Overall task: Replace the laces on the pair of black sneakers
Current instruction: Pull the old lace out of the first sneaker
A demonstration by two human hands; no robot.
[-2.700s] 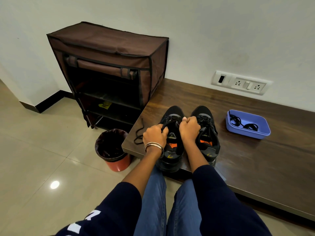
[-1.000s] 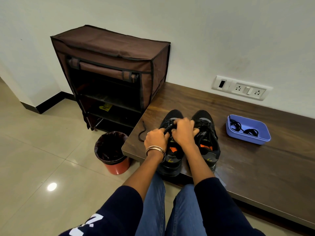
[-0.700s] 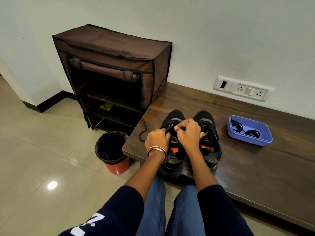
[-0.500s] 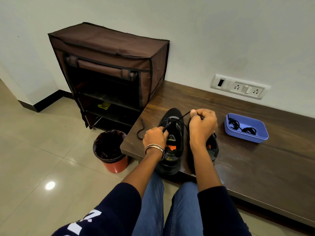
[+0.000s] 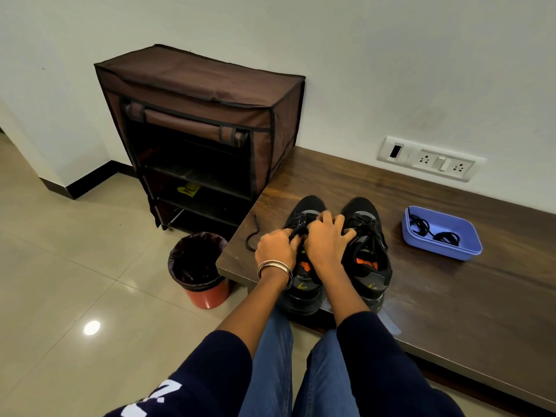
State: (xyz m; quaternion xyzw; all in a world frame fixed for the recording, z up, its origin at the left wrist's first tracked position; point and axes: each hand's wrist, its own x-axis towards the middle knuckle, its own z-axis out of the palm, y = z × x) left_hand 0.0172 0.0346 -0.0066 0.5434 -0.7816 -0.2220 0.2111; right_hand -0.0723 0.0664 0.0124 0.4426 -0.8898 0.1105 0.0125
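Dark wood bench (image 5: 451,296) ran along a white wall; I saw both black sneakers (image 5: 368,251) side by side near its front edge, toes to the wall, orange inside, yellow heel logos; left hand (image 5: 276,248) pinched a black lace (image 5: 296,231) on the left shoe; right hand (image 5: 326,239) lay over its tongue, fingers spread; grip unclear; spare laces (image 5: 433,233) sat in a blue tray (image 5: 469,251) to the right.

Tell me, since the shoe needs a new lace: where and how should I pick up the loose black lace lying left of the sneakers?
Pinch the loose black lace at its upper end, from above; it lies flat on the dark wooden bench, clear of the left hand.
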